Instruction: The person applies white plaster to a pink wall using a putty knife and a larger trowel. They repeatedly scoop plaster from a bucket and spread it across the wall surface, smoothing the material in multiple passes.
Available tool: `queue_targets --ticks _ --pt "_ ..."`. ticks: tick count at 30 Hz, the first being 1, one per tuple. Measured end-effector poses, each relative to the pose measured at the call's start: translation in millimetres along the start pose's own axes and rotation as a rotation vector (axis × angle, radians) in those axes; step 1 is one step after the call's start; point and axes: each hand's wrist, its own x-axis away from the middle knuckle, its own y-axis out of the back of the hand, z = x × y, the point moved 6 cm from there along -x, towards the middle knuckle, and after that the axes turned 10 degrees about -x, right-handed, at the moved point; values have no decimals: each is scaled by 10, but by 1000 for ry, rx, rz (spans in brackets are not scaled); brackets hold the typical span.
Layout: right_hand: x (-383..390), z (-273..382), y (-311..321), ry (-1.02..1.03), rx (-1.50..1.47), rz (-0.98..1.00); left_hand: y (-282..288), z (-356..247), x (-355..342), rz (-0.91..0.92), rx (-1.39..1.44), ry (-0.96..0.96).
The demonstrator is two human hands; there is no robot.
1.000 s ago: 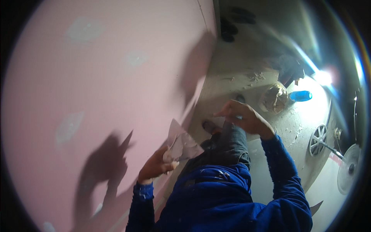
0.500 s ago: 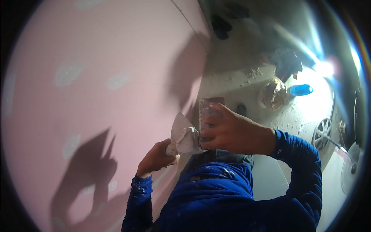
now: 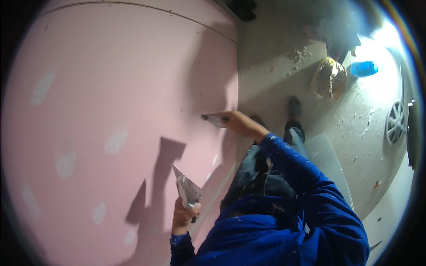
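Note:
My left hand [image 3: 181,218] is closed around the handle of a pointed trowel [image 3: 188,189], which has white filler on its blade. The trowel's tip points up beside the pink wall. Farther forward, my right hand [image 3: 237,123] grips a flat rectangular trowel [image 3: 216,119], seen nearly edge-on and a little blurred. It is held close to the pink wall [image 3: 111,88]; whether the blade touches the surface I cannot tell. Several whitish filler patches [image 3: 116,142] and small dark dots dot the wall, and shadows of the tools fall across it.
On the floor at the right stand a bag or bucket of pale compound [image 3: 329,80] and a blue bottle [image 3: 364,68], near a bright lamp [image 3: 388,35]. A dark spoked wheel [image 3: 395,123] is at the far right. White debris [image 3: 301,55] lies scattered. A dark seam [image 3: 133,5] crosses the wall.
My hands have drawn apart. The right one has brought the rectangular trowel up and over to the wall, while the left one has lowered the pointed trowel. The view has shifted toward the wall.

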Motion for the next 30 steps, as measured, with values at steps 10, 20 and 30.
queue_targets --ticks 10,20,30 --pt "-691 -559 -929 317 303 -514 189 273 -254 70 -8 -6" --pt "-555 -466 -1457 277 336 -444 441 775 -185 92 -13 223" --pt "-889 -552 -962 229 307 -479 435 756 -321 97 -32 65"
